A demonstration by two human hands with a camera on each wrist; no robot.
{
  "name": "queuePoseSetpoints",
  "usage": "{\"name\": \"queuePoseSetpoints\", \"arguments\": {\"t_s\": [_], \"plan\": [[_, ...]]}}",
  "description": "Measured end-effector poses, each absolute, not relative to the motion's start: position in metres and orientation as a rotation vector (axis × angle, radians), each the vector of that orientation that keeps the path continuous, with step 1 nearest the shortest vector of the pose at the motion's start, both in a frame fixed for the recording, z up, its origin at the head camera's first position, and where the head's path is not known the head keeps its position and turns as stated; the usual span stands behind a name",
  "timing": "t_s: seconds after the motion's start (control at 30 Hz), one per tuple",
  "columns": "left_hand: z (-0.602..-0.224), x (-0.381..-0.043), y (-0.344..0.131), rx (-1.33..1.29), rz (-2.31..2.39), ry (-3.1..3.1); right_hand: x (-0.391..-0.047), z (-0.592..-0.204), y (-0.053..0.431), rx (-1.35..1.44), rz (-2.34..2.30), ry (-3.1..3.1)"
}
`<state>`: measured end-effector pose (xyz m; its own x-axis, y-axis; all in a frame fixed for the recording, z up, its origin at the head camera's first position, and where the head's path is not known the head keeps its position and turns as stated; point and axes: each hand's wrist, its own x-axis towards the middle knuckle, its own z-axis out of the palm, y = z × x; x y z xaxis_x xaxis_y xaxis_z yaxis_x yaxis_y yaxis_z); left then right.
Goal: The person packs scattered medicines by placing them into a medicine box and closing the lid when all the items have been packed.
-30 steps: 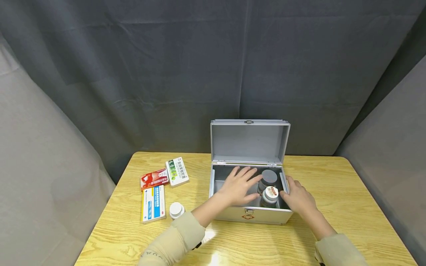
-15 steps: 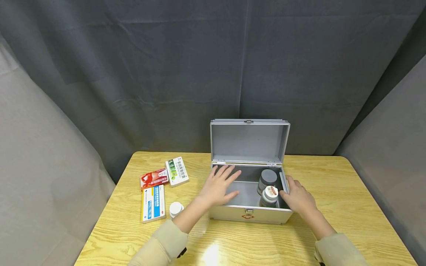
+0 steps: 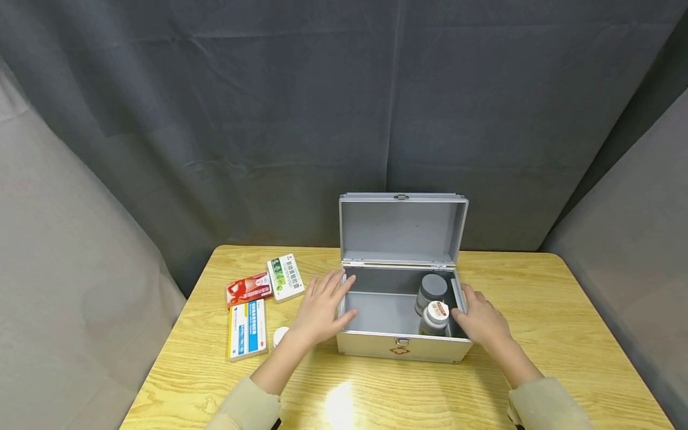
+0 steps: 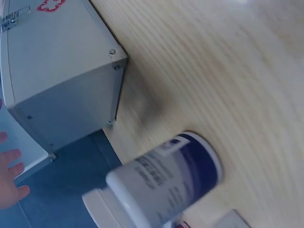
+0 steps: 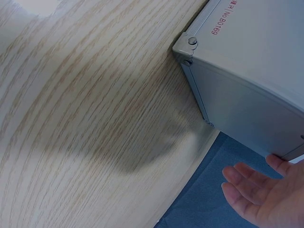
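Observation:
An aluminium medicine case [image 3: 376,345] with a red cross emblem stands with its lid [image 3: 403,233] up. Inside at its right end are a grey-capped bottle [image 3: 433,286] and a white-capped bottle [image 3: 434,319]. My left hand [image 3: 319,310], fingers spread and holding nothing, is at the case's left rim; whether it touches is unclear. My right hand [image 3: 484,319] holds the right rim, thumb over the edge and index finger against the outer wall [image 5: 237,109]. A white bottle with a blue label [image 4: 164,178] stands left of the case, partly hidden by my left forearm.
Left on the wooden table [image 3: 177,382] lie a red medicine box [image 3: 249,289], a green-and-white box [image 3: 286,278] and a blue-and-white box [image 3: 248,329]. Dark cloth [image 3: 285,119] hangs behind the table, and lighter cloth [image 3: 70,269] at the sides.
My left hand has moved left, from over the inside of the case to its left rim, uncovering the interior. My right hand, the case and the bottles have stayed in place.

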<state>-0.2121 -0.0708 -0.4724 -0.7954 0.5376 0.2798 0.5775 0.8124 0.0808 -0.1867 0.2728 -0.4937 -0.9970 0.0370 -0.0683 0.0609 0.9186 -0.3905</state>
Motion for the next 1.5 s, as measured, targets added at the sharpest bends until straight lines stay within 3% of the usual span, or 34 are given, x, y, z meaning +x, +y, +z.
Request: {"name": "queuePoseSetpoints", "arguments": {"t_s": [0.73,1.5], "plan": [[-0.511,-0.177,-0.137,-0.545,-0.382,-2.776,-0.188,-0.495,0.273,0.079,-0.623,3.010],[-0.535,-0.158,-0.169,-0.328,-0.466,-2.803,-0.187,-0.497,0.273,0.082,-0.627,3.012]]}}
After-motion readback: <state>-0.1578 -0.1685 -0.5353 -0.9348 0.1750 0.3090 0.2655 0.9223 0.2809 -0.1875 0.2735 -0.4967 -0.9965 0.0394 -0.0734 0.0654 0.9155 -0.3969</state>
